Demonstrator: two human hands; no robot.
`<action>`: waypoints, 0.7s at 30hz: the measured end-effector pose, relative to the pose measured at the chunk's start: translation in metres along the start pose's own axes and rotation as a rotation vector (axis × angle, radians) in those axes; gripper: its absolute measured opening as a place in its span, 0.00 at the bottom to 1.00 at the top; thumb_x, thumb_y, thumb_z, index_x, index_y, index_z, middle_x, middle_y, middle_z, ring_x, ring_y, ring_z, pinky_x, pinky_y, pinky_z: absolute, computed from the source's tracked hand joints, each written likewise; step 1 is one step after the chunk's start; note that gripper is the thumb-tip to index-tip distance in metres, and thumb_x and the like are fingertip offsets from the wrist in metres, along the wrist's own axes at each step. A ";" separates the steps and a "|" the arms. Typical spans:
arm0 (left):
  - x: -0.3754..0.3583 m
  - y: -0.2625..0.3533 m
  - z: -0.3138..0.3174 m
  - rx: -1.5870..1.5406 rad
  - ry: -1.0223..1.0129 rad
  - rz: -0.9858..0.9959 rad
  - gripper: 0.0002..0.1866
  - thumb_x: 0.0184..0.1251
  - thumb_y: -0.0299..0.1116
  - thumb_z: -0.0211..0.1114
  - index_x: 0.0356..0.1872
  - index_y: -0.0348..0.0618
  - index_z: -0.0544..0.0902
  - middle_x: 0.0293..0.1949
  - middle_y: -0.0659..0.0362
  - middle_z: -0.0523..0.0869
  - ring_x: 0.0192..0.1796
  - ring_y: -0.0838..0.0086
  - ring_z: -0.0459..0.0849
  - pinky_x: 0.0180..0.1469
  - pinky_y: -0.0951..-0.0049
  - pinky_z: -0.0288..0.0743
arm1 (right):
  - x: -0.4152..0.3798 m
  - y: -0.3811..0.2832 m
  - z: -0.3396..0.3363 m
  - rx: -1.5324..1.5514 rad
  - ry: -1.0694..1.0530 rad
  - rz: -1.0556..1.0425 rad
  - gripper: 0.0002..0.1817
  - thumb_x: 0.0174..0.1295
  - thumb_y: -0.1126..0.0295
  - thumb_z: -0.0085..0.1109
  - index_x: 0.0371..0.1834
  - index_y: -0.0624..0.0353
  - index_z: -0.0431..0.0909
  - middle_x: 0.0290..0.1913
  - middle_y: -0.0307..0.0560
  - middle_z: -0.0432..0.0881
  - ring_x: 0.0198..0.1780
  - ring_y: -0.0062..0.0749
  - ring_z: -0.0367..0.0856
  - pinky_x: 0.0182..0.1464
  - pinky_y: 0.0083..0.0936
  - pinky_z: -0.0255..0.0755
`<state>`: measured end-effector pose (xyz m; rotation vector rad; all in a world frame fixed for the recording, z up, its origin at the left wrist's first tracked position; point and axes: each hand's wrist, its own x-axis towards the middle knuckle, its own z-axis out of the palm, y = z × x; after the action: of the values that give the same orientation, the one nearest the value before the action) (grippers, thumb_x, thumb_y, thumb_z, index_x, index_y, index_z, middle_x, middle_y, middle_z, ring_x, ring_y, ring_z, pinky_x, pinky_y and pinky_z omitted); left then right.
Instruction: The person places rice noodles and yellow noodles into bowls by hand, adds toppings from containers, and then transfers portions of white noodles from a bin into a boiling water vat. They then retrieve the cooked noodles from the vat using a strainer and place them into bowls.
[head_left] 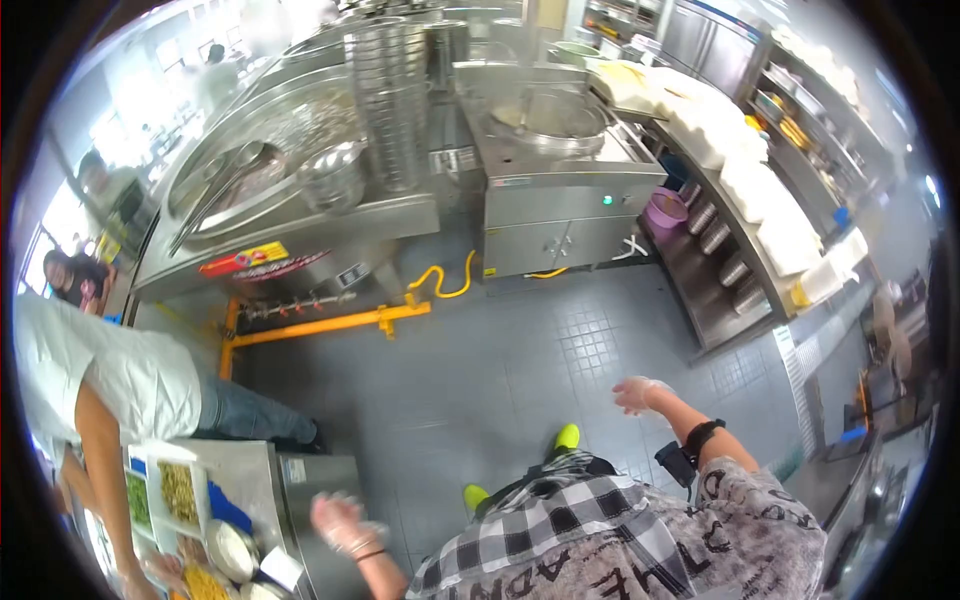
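My left hand (345, 525), in a clear plastic glove, hangs beside the steel counter (315, 500) at lower left. It is slightly blurred, its fingers are loosely apart, and nothing shows in it. On my right, my other gloved hand, my right hand (640, 395), is held out over the grey tiled floor (520, 350). Its fingers are spread and it holds nothing. Nearest my left hand on the counter are a tray of chopped greenish food (180, 492), a white bowl (232, 550) and shredded yellow food (205, 583).
A person in a white shirt (150, 380) leans over the counter. Ahead stand a large wok (185, 205) with ladles, stacked steel bowls (385, 110) and a steel cooker (560, 225). A yellow gas pipe (320, 327) runs low. White bundles line the right shelf (690, 165).
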<state>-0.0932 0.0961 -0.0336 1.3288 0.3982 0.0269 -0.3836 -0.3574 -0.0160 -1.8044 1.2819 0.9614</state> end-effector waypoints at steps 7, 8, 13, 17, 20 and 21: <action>-0.122 -0.112 0.245 0.173 -0.946 -0.221 0.13 0.64 0.37 0.56 0.44 0.41 0.72 0.21 0.63 0.75 0.23 0.81 0.74 0.24 0.81 0.70 | 0.104 0.225 -0.004 -0.779 0.003 -0.327 0.14 0.51 0.65 0.57 0.41 0.53 0.75 0.44 0.37 0.79 0.47 0.30 0.77 0.46 0.25 0.73; -0.139 -0.117 0.271 0.235 -1.043 -0.307 0.13 0.65 0.38 0.55 0.44 0.40 0.72 0.19 0.64 0.73 0.22 0.81 0.73 0.22 0.81 0.69 | 0.106 0.246 -0.003 -0.312 0.022 -0.115 0.12 0.50 0.66 0.58 0.38 0.54 0.76 0.42 0.40 0.79 0.46 0.31 0.77 0.45 0.26 0.73; -0.213 -0.137 0.388 0.471 -1.080 -0.441 0.11 0.65 0.39 0.54 0.38 0.41 0.75 0.17 0.65 0.72 0.17 0.82 0.70 0.19 0.83 0.66 | 0.094 0.315 -0.012 1.221 0.121 0.280 0.13 0.56 0.67 0.52 0.42 0.60 0.73 0.34 0.46 0.79 0.33 0.35 0.80 0.31 0.31 0.76; -0.240 -0.167 0.450 0.414 -1.121 -0.405 0.10 0.65 0.38 0.55 0.34 0.43 0.77 0.15 0.66 0.72 0.16 0.84 0.68 0.18 0.83 0.64 | 0.135 0.365 -0.050 1.092 0.181 0.288 0.20 0.57 0.68 0.52 0.54 0.58 0.66 0.37 0.50 0.79 0.28 0.36 0.80 0.26 0.31 0.74; -0.233 -0.180 0.493 0.470 -1.088 -0.354 0.09 0.65 0.38 0.55 0.34 0.44 0.76 0.15 0.67 0.71 0.16 0.85 0.68 0.18 0.83 0.63 | 0.168 0.357 -0.105 1.226 0.244 0.228 0.21 0.57 0.69 0.53 0.55 0.59 0.66 0.39 0.51 0.79 0.29 0.35 0.80 0.27 0.30 0.74; -0.223 -0.185 0.508 0.472 -1.080 -0.354 0.09 0.65 0.38 0.55 0.34 0.44 0.76 0.15 0.67 0.71 0.16 0.85 0.68 0.18 0.83 0.63 | 0.178 0.344 -0.128 1.221 0.238 0.226 0.21 0.57 0.69 0.53 0.55 0.59 0.66 0.39 0.51 0.79 0.29 0.35 0.80 0.27 0.30 0.74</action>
<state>-0.1882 -0.4810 -0.0561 1.5055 -0.3153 -1.0913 -0.6508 -0.6323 -0.1556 -0.8129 1.6891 -0.0532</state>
